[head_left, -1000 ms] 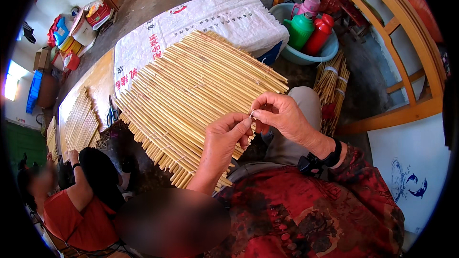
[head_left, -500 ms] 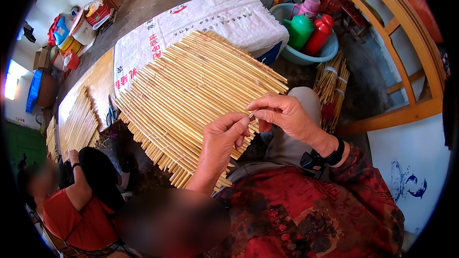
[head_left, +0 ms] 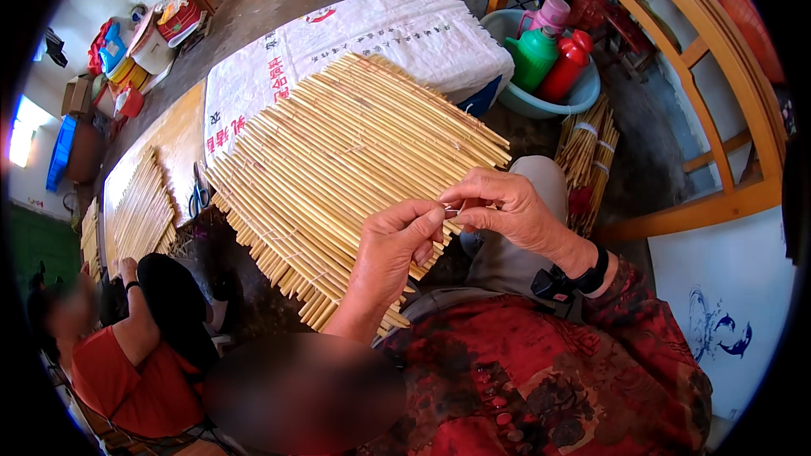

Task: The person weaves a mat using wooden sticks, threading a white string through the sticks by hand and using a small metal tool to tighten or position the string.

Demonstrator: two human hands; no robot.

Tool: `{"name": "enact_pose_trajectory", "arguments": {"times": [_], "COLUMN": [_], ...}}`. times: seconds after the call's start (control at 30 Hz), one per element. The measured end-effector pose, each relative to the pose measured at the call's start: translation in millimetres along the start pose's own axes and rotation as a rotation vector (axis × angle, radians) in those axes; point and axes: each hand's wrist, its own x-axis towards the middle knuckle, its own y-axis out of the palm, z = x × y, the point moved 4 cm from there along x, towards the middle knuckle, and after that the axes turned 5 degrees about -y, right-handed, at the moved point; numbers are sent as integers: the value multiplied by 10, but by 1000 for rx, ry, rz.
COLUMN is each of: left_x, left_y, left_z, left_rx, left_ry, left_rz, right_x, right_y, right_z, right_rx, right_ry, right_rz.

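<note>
My left hand (head_left: 404, 236) and my right hand (head_left: 500, 203) meet above the near right edge of a mat of straw-coloured stalks (head_left: 346, 160). Both are closed, thumb against fingers. Between the fingertips shows a thin, pale, thread-like strand (head_left: 450, 211), too small to make out fully. Rows of pale thread cross the mat and bind its stalks side by side. The mat lies partly over a white printed woven sheet (head_left: 389, 25) on the table, its near edge reaching past the table toward my lap.
Dark-handled scissors (head_left: 198, 196) lie left of the mat, beside a smaller stalk mat (head_left: 142, 211). A co-worker in a red top (head_left: 127, 380) sits at the lower left. Right of the table are a basin (head_left: 553, 107) of flasks, bundled stalks (head_left: 585, 152) and a wooden frame (head_left: 718, 118).
My fingertips have shifted slightly, with a little more of the pale strand showing between them. The right hand's fingers are bent closer together. The mat stays in place.
</note>
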Motion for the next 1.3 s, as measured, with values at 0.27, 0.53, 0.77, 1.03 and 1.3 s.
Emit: {"name": "enact_pose_trajectory", "arguments": {"times": [0.27,0.53,0.77,1.03,1.3], "left_x": [-20,-75,-87,-97,14], "left_y": [-7,-113,-194,-224,255], "left_z": [-5,-12,51,-57,-92], "left_rx": [188,284,348,935,262], "left_ry": [3,-25,13,302,259], "left_rz": [33,-26,-51,-103,22], "right_x": [21,16,-39,-29,61], "right_y": [7,-292,-498,-408,-104], "right_z": [7,-12,-45,83,279], "right_rx": [-28,175,246,243,256], "right_ry": [17,108,121,191,243], "right_rz": [-19,-302,-407,-293,-210]}}
